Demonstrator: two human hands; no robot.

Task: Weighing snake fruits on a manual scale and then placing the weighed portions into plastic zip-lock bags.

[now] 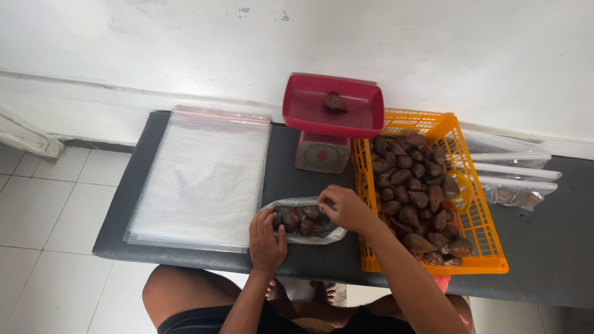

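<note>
Where the white wall meets the tiled floor, a low dark grey padded bench spans the scene from left to right, seen from above by the seated person. On its left part lies a broad stack of clear zip-top plastic bags, flat and empty. On its right part stands an orange slatted plastic crate, its long side running from near to far, holding a heap of brown scaly fruits. Just left of the crate's far end sits a small red kitchen scale with a red rectangular pan; a single brown fruit rests in the pan. To the right of the crate, well apart from the hands, lie several filled clear bags, partly overlapping. Near the bench's near edge, between the bag stack and the crate, lies a small clear bag on its side, holding several brown fruits. The left hand grasps the left end of this bag, fingers curled over it. The right hand pinches the bag's upper right edge between thumb and fingertips, just beside the crate.
</note>
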